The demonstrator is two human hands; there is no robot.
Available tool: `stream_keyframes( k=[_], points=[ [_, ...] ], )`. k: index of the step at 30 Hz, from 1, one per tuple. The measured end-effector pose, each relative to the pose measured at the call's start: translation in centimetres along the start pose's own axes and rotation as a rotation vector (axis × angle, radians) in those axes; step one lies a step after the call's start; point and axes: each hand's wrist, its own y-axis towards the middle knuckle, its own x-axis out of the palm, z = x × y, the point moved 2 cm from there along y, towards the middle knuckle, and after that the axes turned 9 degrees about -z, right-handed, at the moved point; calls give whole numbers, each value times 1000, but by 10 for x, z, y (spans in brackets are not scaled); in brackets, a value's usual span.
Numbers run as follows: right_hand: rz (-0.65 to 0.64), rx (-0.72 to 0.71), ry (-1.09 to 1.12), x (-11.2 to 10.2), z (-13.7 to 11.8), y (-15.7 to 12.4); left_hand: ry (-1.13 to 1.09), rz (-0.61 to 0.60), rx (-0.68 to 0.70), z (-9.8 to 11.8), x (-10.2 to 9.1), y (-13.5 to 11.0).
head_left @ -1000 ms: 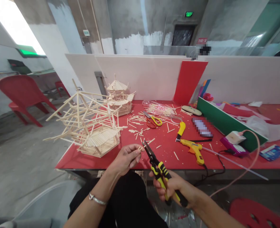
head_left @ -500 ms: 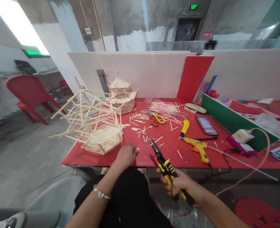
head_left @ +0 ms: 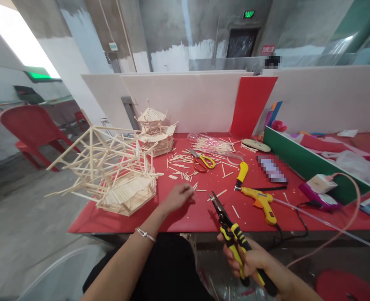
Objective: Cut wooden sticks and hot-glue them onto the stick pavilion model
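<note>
My right hand (head_left: 254, 263) grips the yellow-and-black handles of a pair of cutters (head_left: 232, 232), whose blades point up and left over the front edge of the red table (head_left: 204, 213). My left hand (head_left: 180, 196) reaches over the table among short cut wooden sticks (head_left: 185, 167); its fingers are curled down toward them, and whether they hold a stick I cannot tell. A large model of thin sticks (head_left: 109, 167) stands left of that hand. A smaller stick pagoda (head_left: 155, 129) stands behind it.
A yellow glue gun (head_left: 262, 200) with its cable, a yellow-handled knife (head_left: 241, 173), red-and-yellow scissors (head_left: 200, 161), a phone (head_left: 271, 169) and a bag of sticks (head_left: 210, 144) lie on the table. A green board (head_left: 301, 161) stands at right; white panels stand behind. A red chair (head_left: 31, 129) stands at far left.
My left hand, which held a small stick at the cutter's blades, has gone down and forward onto the table among the loose sticks. The cutters have dropped lower and to the right.
</note>
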Motion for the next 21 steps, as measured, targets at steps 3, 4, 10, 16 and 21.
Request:
stream_keyframes(
  k=[3,4,10,16,21],
  points=[
    [7,-62,35,7,-2,2,-7,-93,4,8,15,14],
    [-9,-59,40,11,-2,4,5,-76,-1,11,18,22],
    [-23,-8,25,14,5,-2,242,152,-108,22,1,21],
    [30,20,23,21,20,-6,488,200,-290,11,-21,-49],
    [-13,48,1,29,28,5,545,214,-298,10,-34,-19]
  ],
)
